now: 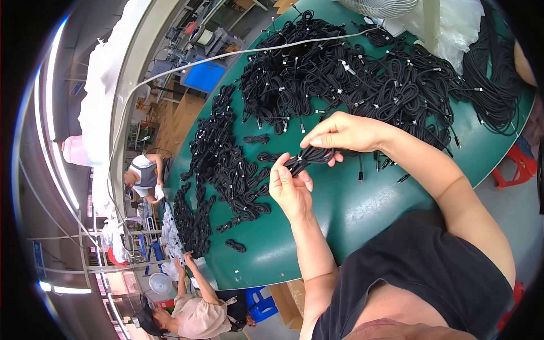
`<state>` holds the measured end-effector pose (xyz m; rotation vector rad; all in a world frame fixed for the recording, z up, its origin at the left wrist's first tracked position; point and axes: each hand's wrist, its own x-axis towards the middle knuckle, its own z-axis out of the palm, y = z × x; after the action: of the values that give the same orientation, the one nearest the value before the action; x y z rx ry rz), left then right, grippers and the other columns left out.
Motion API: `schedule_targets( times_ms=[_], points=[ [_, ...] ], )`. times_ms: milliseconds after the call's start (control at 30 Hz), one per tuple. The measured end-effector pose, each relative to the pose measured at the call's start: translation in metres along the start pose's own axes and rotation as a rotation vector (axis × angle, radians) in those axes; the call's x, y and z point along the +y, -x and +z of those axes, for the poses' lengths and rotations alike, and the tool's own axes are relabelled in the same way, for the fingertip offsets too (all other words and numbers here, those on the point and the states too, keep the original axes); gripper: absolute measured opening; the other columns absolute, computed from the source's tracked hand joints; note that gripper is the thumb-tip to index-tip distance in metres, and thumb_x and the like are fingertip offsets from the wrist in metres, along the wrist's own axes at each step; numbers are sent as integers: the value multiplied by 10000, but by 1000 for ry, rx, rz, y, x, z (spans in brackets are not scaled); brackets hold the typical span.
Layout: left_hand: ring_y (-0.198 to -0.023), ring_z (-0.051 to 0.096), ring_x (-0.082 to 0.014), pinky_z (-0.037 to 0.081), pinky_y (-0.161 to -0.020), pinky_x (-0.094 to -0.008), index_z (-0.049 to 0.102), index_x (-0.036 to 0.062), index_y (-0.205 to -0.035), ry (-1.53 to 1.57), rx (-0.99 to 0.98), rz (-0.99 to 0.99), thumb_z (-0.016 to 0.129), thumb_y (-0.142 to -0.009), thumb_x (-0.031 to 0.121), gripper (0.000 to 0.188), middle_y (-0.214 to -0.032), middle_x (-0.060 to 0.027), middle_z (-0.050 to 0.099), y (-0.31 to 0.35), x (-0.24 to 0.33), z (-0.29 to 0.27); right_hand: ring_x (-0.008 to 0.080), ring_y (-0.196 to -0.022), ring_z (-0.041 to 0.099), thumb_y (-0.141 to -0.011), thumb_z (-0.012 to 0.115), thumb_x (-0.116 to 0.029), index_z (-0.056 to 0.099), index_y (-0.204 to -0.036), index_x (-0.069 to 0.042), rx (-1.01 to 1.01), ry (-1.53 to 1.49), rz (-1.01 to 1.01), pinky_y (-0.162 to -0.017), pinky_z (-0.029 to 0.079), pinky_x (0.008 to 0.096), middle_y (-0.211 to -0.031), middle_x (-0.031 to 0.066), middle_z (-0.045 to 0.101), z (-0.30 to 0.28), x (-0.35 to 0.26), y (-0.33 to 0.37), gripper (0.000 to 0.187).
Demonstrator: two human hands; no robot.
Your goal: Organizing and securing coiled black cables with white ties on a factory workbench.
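Observation:
A coiled black cable (310, 158) is held between my two hands above the green table. My left hand (290, 186) grips its near left end between thumb and fingers. From the far right side, my right hand (350, 134) closes on the same coil, thumb and index finger pinched near its middle. A small light spot, perhaps a tie or a connector, shows by those fingertips. Left of my hands lies a heap of bundled black cables (241, 178). Beyond them spreads a large pile of looser black cables (391, 90) with silvery connector ends.
The green table (362, 209) curves around in front of me. A white cord (272, 49) hangs across the view. A fan (378, 7) and clear plastic bags (453, 34) stand at the far edge. Two people work at the left; a red stool (517, 167) is at right.

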<state>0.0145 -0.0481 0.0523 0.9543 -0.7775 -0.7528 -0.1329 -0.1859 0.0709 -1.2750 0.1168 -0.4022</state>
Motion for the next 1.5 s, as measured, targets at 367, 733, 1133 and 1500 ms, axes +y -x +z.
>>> schedule_targets(
  times_ms=[367, 733, 1133, 1500],
  points=[
    [-873, 545, -167, 455, -666, -274, 477, -14, -1125, 250, -27, -69, 552, -876, 261, 378, -1030, -84, 555, -4, -9, -5, 284, -971, 556, -792, 608, -96, 443, -1226, -13, 184, 761, -642, -833, 456, 356, -1093, 149, 552, 24, 16, -4, 471],
    [-942, 554, -179, 460, -824, -308, 489, -28, -1127, 130, 11, -40, 518, -898, 166, 301, -1044, -116, 564, -5, -8, -9, 307, -753, 562, -776, 577, -68, 540, -811, 8, 295, 1114, -495, -634, 471, 398, -800, 134, 513, 37, 17, 7, 91],
    [-932, 563, -187, 462, -839, -318, 502, -38, -1116, 278, -9, -72, 576, -861, 181, 344, -1040, -121, 572, -2, -19, 4, 255, -668, 555, -710, 607, -71, 518, -698, -13, 278, 1323, -467, -524, 454, 362, -704, 99, 492, 34, 13, 12, 107],
    [-956, 545, -166, 457, -838, -298, 480, -53, -1144, 154, -31, -101, 520, -896, 164, 331, -1074, -106, 552, 1, -15, 4, 283, -670, 566, -758, 599, -98, 552, -781, -3, 389, 1237, -394, -543, 458, 392, -751, 111, 517, 49, 12, 14, 108]
  ],
)
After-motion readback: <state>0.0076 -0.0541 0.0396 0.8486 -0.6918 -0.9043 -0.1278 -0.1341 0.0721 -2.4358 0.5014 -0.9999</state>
